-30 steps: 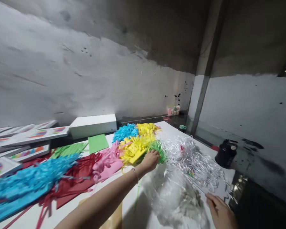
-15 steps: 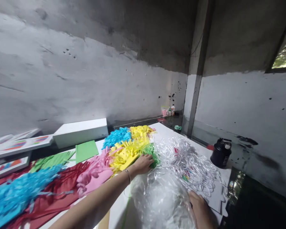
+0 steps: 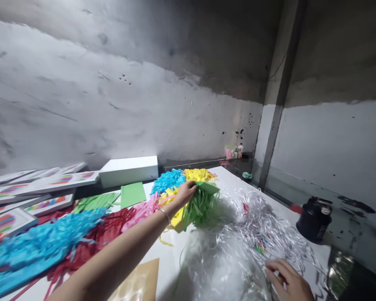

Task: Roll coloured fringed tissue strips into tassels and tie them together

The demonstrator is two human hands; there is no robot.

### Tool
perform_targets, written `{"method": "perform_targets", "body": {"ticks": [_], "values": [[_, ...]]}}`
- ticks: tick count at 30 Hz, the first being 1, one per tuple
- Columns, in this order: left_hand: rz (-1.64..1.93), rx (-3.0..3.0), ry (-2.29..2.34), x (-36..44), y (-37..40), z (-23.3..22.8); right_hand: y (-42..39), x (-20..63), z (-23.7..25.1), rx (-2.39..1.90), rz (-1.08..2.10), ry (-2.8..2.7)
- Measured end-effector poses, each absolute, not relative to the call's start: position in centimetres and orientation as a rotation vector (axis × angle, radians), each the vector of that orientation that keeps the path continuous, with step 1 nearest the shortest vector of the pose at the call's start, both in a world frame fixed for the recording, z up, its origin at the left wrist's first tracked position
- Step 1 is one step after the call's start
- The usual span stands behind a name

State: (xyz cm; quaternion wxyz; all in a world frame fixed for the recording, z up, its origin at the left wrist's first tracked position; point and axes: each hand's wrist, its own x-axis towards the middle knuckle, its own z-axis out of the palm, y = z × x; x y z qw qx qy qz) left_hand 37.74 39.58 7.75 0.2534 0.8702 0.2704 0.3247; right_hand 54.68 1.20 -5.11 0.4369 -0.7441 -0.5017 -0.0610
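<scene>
A white tabletop (image 3: 228,179) carries blue fringes (image 3: 50,240), red fringes (image 3: 95,238) and a tangle of silvery strands (image 3: 265,215).

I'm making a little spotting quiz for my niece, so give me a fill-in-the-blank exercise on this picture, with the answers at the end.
1. The left hand holds a ____ fringe.
2. Just left of the far yellow fringe lies a ____ one.
3. The large plain box by the wall is ____ in colour.
4. The bracelet is on the ____ wrist.

Missing words: green; blue; white; left.
</scene>
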Motion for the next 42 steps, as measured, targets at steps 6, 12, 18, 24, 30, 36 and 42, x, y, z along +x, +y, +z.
{"method": "perform_targets", "body": {"ticks": [6, 12, 18, 24, 30, 36, 42], "values": [[1.033, 2.145, 0.658, 31.1, 33.7, 11.1, 8.1, 46.2, 4.8, -1.414, -0.362, -1.475], [1.075, 2.177, 0.586, 25.5, 24.7, 9.3, 14.1, 38.8, 10.1, -1.457, -0.132, -1.346], [1.006, 2.233, 0.609, 19.6, 20.4, 5.2, 13.7, 33.9, 6.3, -1.482, 0.105, -1.33], [0.862, 1.98, 0.768, 16.0, 18.2, 2.6, 11.7, 31.0, 2.1, -1.431, 0.273, -1.281], [0.828, 1.906, 0.796, 14.7, 17.9, 2.1, 10.7, 29.7, 1.8, -1.378, 0.355, -1.42], [0.82, 1.836, 0.775, 14.3, 17.6, 1.3, 9.5, 28.9, 0.5, -1.403, 0.025, -1.467], [0.841, 1.793, 0.802, 14.8, 16.7, 0.4, 9.1, 27.2, -0.7, -1.488, -0.242, -1.532]]}}
